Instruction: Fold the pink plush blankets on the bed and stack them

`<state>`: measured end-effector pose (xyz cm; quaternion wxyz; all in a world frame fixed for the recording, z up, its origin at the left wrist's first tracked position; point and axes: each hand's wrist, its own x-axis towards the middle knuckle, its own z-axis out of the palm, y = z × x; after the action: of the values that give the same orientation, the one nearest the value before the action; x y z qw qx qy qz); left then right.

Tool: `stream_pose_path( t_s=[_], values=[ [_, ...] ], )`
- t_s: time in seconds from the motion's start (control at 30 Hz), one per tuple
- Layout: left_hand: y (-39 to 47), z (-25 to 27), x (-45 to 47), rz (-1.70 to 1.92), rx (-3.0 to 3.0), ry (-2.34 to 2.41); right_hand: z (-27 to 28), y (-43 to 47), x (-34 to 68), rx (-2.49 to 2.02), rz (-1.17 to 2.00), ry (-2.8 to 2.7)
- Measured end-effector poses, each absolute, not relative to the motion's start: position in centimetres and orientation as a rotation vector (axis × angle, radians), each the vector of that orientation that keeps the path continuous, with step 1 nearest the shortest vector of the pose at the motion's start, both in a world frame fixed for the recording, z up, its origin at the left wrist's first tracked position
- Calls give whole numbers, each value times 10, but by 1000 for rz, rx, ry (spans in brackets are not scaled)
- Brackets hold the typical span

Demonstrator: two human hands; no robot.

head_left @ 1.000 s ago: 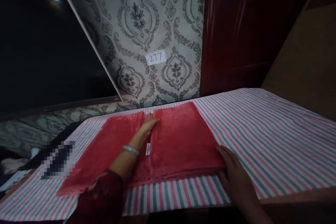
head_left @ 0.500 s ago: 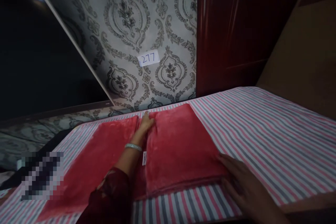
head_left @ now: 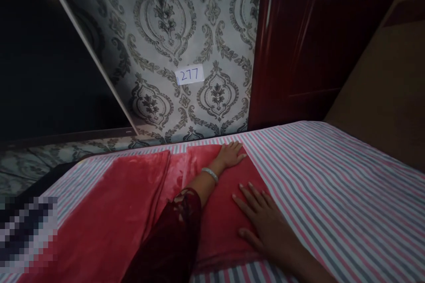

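A red plush blanket [head_left: 113, 203] lies spread on the striped sheet, with its left and right sides each folded inward and a narrow single strip showing between them. My left hand [head_left: 230, 154], a pale bangle [head_left: 210, 174] on its wrist, lies flat with fingers spread on the far right corner of the right fold. Nearer to me, my right hand [head_left: 262, 219] rests open on the same fold by its right edge, fingers apart. Neither hand grips the cloth. My left forearm in a dark red sleeve hides part of the strip and the right fold.
The pink, grey and white striped sheet [head_left: 332, 177] stretches to the right. Behind stands a patterned wall with a paper label [head_left: 189, 74] reading 277. A dark screen [head_left: 59, 62] is at left, a dark red panel [head_left: 295, 44] and brown board [head_left: 381, 79] at right.
My left hand has moved right from the fold's inner edge to its far right corner. My right hand has come off the near right edge and now lies on top of the fold.
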<state>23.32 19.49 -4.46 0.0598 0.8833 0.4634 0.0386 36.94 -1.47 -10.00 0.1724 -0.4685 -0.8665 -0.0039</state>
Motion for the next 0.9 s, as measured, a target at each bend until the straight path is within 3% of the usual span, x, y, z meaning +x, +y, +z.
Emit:
stream_pose_path(
  t_s=[0.37,0.67,0.9],
  values=[
    [196,-61,228,150,2695,1384,-122,-15,375,-1192,-194,-2376],
    [185,-45,216,228,2776,1330,-120,-15,376,-1164,-239,-2378],
    [149,-38,136,42,2712,1700,-121,-13,376,-1158,-266,-2379]
  ],
)
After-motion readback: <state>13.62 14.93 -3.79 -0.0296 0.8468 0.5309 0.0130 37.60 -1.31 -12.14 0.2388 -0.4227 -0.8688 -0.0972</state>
